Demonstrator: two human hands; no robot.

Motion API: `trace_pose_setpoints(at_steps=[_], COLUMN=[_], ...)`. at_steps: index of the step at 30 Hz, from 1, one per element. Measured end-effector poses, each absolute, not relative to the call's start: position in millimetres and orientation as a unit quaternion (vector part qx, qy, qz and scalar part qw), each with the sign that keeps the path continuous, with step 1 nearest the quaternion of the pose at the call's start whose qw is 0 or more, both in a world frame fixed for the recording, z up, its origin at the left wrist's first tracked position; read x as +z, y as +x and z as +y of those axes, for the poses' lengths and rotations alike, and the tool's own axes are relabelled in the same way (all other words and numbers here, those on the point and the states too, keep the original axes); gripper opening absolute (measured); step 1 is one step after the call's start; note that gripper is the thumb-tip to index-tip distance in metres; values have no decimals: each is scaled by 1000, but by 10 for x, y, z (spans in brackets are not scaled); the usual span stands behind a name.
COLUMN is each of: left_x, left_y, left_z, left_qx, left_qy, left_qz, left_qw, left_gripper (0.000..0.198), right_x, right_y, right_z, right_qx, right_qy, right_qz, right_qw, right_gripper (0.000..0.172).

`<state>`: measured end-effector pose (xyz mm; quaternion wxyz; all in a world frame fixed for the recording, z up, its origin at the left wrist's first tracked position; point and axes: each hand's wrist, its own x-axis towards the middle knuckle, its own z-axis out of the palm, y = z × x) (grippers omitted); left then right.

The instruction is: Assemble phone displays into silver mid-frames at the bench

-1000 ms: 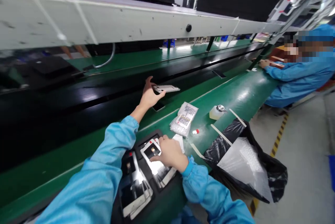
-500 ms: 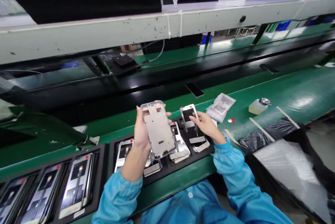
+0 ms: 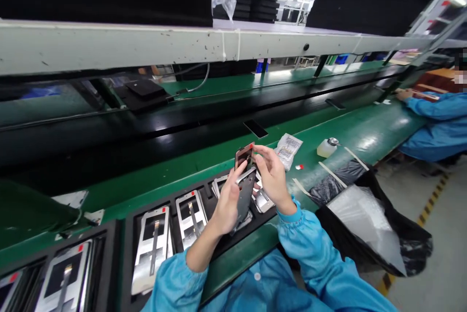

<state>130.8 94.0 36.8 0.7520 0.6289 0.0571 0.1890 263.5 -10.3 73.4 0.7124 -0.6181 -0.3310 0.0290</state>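
My left hand (image 3: 226, 204) is closed around a grey phone frame (image 3: 245, 196), tilted nearly on edge above the foam tray. Behind its upper end stands a phone screen assembly (image 3: 241, 155) with a red tab at its top corner. My right hand (image 3: 273, 175) pinches that screen by its upper right edge. The left fingertips reach over to the screen's back, so the two parts are close together; whether they touch I cannot tell. Beneath both hands, the black foam tray (image 3: 126, 234) holds several screen assemblies (image 3: 152, 244), backs up with flex cables showing.
Another tray with stacked screens (image 3: 62, 278) lies at left. A plastic bag (image 3: 288, 150), a small dispenser bottle (image 3: 327, 147) and a dark phone (image 3: 255, 128) sit beyond my hands. A black bin bag (image 3: 412, 248) hangs at right. A co-worker's blue sleeve (image 3: 438, 110) shows far right.
Both hands have come together. The phone frame has turned from facing me to nearly edge-on, and the screen has been lifted from the tray to it. The view has swung right.
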Motion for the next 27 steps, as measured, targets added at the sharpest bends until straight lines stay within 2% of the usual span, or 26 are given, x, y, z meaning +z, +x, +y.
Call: trace_pose_setpoints(at_steps=[4,8,12,16,19,23,27], left_x=[273,206,241,283,275,310,487], left_y=[1311,1314,1291,1288,1290,1283,1257], left_z=[932,950,964,924,891,894,936], left_qx=[282,300,291,291,289,300,270], left_qy=[780,844,872,872,867,843,796], left_qz=[-32,-76,-93,-114,-109,-47,63], left_qw=[557,438,382,377,390,444,538], left_gripper=[73,76,78,74,69,70,87], right_x=[745,678,606,543,509,413,170], right_y=[2530,2547,2655,2721,2834,3383,4278], right_z=[30,149,119,-11,-250,-866,-1448], right_qx=[21,17,29,49,28,-25,76], right_qy=[-556,-523,-502,-504,-542,-632,-787], right_qz=[-291,-263,-274,-287,-329,-390,-310], right_qw=[778,810,820,813,773,669,527], right_gripper=[48,45,51,55,52,50,72])
